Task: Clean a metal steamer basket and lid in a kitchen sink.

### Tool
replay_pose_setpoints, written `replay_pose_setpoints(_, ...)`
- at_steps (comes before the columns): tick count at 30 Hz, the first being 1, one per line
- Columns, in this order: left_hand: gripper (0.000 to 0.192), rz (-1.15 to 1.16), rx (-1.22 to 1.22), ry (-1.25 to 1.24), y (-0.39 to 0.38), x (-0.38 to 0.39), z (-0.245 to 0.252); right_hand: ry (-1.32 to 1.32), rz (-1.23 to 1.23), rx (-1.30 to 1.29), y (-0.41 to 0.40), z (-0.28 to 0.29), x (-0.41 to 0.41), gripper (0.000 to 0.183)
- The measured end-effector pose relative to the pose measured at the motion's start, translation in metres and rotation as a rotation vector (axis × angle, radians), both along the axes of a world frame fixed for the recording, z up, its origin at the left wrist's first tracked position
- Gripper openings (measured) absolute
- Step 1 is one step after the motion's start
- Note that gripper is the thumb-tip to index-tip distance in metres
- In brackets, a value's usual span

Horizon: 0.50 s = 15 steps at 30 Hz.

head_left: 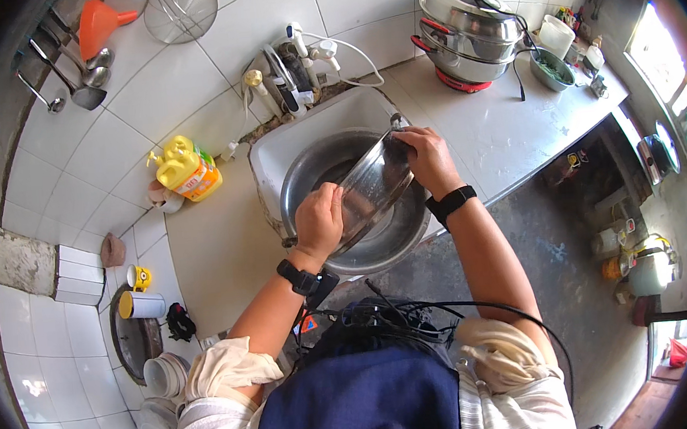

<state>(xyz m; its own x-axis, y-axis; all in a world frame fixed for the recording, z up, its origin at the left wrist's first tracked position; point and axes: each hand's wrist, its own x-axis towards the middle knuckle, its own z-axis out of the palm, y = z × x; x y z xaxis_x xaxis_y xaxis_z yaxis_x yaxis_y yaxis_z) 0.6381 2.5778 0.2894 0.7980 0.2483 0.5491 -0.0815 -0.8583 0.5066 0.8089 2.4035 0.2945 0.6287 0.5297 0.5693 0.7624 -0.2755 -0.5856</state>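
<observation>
Both hands hold a shiny metal pot (373, 189) by its rim, tilted on its side above a large metal basin (301, 195). My left hand (320, 219) grips the pot's lower left end, near a small dark handle. At the upper right end, my right hand (431, 154) has its fingers over the rim beside the other handle. The basin sits in a white sink (269, 151) and juts out over its front edge. The pot hides much of the basin's inside, so I cannot tell how much water is there.
Behind the sink stand a faucet (285, 86) and a white water tap (326, 51). Yellow detergent bottles (192, 172) are at the left. A lidded steel steamer pot (468, 35) and a bowl of greens (552, 70) stand on the right counter (463, 120). Ladles (91, 80) hang upper left.
</observation>
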Motion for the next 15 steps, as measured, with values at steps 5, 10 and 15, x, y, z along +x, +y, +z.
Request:
replay_pose_setpoints(5,0.019,0.02,-0.006,0.029,0.012,-0.009,0.003,-0.162,0.24,-0.022,0.015,0.018,-0.053,0.038)
replay_pose_setpoints(10,0.021,-0.003,0.04,0.001,0.011,-0.002,0.001,-0.14,0.03,-0.057,0.017,0.002,-0.011,0.033)
replay_pose_setpoints(15,0.025,-0.023,-0.225,0.177,0.014,-0.006,0.015,-0.251,0.162,0.074,0.03,0.017,-0.045,0.03)
